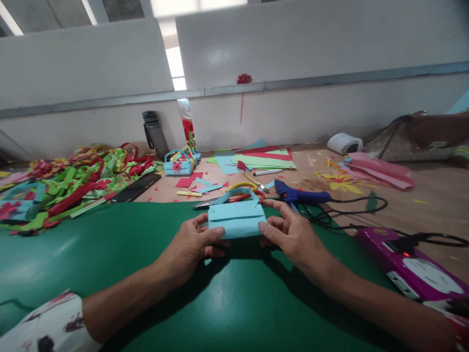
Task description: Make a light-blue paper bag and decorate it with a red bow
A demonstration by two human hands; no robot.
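Observation:
A small light-blue paper handbag with a folded flap and a looped handle is held up over the green mat. My left hand grips its left end, thumb on the front face and fingers behind. At its right end, my right hand pinches the lower corner between thumb and fingers, with the index finger extended by the upper corner. Just behind the bag lie scissors with orange and yellow handles, partly hidden by it. A blue glue gun rests beyond my right hand.
A magenta power strip with a plugged cable stands at right. Paper scraps, a black phone and a finished blue bag lie left. Behind are paper sheets, a marker, a bottle and a brown bag.

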